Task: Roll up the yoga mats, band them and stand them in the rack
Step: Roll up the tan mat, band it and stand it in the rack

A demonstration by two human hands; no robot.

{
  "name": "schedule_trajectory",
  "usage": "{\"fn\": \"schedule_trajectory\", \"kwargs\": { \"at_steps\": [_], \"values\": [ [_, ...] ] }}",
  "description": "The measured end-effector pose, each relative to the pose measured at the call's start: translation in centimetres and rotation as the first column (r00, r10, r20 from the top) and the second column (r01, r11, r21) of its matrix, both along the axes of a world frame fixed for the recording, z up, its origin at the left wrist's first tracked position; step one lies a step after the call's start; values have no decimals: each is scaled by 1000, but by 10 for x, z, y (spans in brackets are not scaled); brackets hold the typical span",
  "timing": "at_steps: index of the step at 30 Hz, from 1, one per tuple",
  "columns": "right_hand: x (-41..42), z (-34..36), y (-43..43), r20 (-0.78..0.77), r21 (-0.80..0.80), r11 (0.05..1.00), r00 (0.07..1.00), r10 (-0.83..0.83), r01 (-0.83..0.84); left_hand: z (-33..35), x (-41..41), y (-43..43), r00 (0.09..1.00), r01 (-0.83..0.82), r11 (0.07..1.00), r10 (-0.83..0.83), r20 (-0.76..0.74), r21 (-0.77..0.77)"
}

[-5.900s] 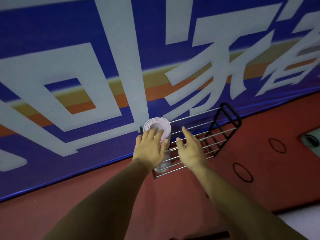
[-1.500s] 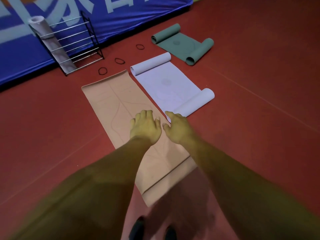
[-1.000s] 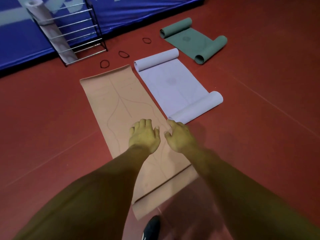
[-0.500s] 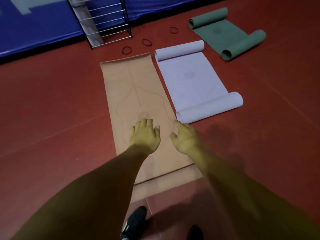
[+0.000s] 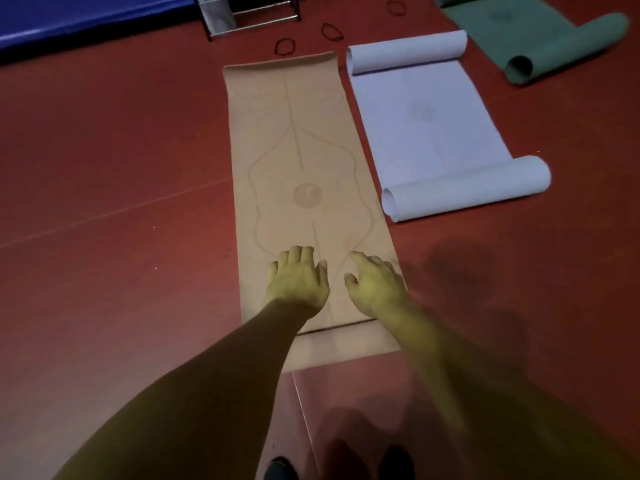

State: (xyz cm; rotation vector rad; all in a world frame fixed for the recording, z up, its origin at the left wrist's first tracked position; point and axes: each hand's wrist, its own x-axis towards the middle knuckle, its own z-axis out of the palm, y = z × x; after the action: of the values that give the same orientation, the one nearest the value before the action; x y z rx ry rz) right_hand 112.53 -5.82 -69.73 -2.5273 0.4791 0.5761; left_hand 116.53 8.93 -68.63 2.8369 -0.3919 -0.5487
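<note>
At far left I see the blue wall pad (image 5: 86, 19) edging the red floor (image 5: 104, 168), then the rack (image 5: 263, 15) with 1 rolled mat (image 5: 216, 12) in it. 3 black bands (image 5: 284, 46) lie loose on the floor nearby. The tan mat (image 5: 301, 150) lies flat. The left hand (image 5: 298, 282) and right hand (image 5: 375, 285) are over its near end, fingers loose, released, grasping nothing; contact I cannot tell. Beside it the lilac mat (image 5: 426, 112) curls at both ends, then the green mat (image 5: 540, 32).

Open floor (image 5: 121, 168) left of tan mat (image 5: 298, 133); pale mat (image 5: 426, 126) just beside its right.
</note>
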Motion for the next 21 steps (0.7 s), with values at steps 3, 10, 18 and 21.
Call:
{"fn": "schedule_trajectory", "kwargs": {
  "at_steps": [3, 10, 18, 21],
  "values": [
    [-1, -60, 22, -18, 3, 997, 997, 76, -76, -63, -6, 17, 1000, -24, 1000, 24, -2, 15],
    [-24, -207, 31, -52, -8, 985, 984, 170, -171, -221, -42, 37, 997, -64, 996, 66, -30, 66],
    [-47, -341, 18, -61, -106, 956, 961, 269, -275, -371, -72, 35, 998, -56, 996, 58, -24, 64],
    [-52, -372, 20, -62, -119, 935, 942, 330, -335, -404, -76, 39, 998, -53, 997, 55, -18, 64]
  ]
}}
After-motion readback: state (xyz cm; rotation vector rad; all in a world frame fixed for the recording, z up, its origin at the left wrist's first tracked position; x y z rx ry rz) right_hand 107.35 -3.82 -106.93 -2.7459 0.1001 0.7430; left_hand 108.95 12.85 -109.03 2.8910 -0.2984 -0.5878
